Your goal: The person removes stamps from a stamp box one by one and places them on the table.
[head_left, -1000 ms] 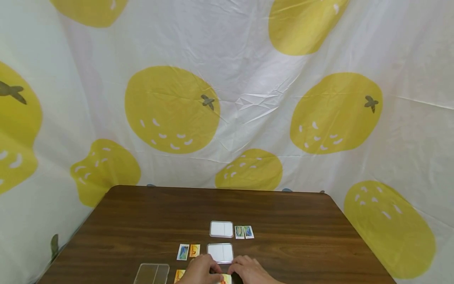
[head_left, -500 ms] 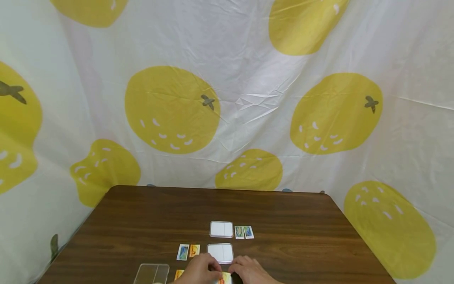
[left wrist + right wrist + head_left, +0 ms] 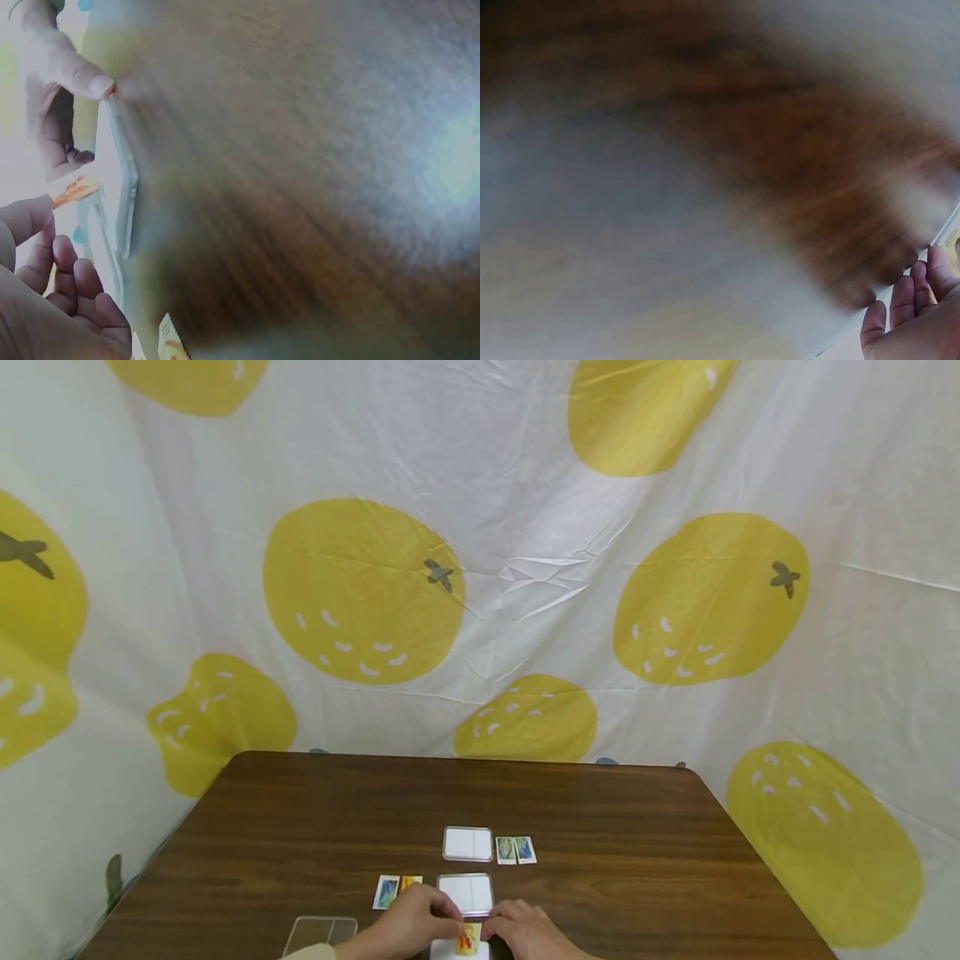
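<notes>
My left hand [image 3: 420,920] pinches a small orange picture stamp [image 3: 468,938] between thumb and fingertips. The stamp stands tilted up over a clear case with a white insert [image 3: 441,952], at the bottom of the head view. My right hand [image 3: 528,930] holds that case at its right side. In the left wrist view, the right thumb is at a corner of the case [image 3: 118,180] and the other fingers are behind it; the orange stamp [image 3: 76,189] shows between the left fingertips and the case. The right wrist view shows the right fingers [image 3: 904,300] along the case's edge.
Two more white-backed cases lie farther back, a nearer one [image 3: 467,893] and a farther one [image 3: 468,843]. Two stamps [image 3: 516,850] lie right of the farther case. A blue stamp [image 3: 386,892] and a partly covered orange one [image 3: 409,882] lie left. A clear lid [image 3: 311,935] sits front left.
My left hand has raised the orange stamp off the near case and tipped it upward, uncovering the white insert. Its forearm now hides the front left orange stamp. The right hand stays put.
</notes>
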Demonstrator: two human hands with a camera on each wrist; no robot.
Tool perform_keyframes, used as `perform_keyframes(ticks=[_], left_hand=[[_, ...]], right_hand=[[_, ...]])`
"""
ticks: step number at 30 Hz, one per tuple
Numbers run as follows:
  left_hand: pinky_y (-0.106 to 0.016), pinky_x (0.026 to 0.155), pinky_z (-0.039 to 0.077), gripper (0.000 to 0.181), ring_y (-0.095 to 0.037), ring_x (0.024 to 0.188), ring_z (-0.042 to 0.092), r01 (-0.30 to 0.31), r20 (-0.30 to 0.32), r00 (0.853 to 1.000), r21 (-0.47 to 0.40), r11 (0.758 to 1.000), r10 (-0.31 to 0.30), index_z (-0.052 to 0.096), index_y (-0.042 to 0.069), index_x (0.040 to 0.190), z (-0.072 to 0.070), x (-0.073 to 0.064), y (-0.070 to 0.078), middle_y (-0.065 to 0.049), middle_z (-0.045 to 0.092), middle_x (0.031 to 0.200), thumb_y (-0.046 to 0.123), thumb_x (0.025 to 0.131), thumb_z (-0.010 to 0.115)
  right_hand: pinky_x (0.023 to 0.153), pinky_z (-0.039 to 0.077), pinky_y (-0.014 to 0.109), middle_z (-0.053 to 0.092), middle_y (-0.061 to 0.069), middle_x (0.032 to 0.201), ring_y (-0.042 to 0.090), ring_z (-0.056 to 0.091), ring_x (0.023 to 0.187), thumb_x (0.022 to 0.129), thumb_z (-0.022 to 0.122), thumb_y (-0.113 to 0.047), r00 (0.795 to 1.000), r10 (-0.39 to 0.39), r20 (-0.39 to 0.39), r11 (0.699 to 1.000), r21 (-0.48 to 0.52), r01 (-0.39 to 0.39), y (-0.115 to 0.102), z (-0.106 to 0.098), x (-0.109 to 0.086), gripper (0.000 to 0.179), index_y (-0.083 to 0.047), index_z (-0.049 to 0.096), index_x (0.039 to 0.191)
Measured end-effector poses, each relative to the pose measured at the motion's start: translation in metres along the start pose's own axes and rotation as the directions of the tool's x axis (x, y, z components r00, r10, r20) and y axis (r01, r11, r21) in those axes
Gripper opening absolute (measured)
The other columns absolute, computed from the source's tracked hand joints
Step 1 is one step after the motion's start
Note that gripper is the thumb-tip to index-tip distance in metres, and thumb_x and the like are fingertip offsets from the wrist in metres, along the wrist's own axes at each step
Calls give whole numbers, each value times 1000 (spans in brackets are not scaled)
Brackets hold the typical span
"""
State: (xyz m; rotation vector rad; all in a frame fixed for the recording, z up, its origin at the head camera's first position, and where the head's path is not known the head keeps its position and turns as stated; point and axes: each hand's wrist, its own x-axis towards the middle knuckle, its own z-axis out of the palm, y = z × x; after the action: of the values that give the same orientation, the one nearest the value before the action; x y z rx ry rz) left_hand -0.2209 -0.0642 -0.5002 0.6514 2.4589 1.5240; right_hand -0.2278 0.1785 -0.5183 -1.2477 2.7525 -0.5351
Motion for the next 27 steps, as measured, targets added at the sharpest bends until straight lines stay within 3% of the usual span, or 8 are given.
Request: perform_keyframes(ticks=[5,18,27], left_hand=[[-26,64,44,5,-9,70,55,33,-4,999,-40,999,-33,74,4,79,-7,-3,3,3,67,73,8,82,76],[-26,65,43,6,-10,72,54,-5,-45,999,-44,999,3,74,1,80,-29,-11,1,-1,67,77,6,82,77],[-26,61,41,8,-15,72,51,46,-63,997,-78,996,-51,72,-2,81,-45,-20,-9,1,65,75,5,82,76]], right_hand=[[83,44,36,56,-9,112,8,50,103,86,74,-42,1000,1,0,1000,-8,-1,0,0,1,31,-20,68,109],[82,44,36,57,-7,113,10,50,104,87,72,-44,999,-34,-32,998,-53,32,0,1,-1,31,-21,68,108],[80,45,36,58,-4,113,11,51,103,86,73,-42,995,-74,-63,994,-80,69,1,3,-2,31,-19,68,107]])
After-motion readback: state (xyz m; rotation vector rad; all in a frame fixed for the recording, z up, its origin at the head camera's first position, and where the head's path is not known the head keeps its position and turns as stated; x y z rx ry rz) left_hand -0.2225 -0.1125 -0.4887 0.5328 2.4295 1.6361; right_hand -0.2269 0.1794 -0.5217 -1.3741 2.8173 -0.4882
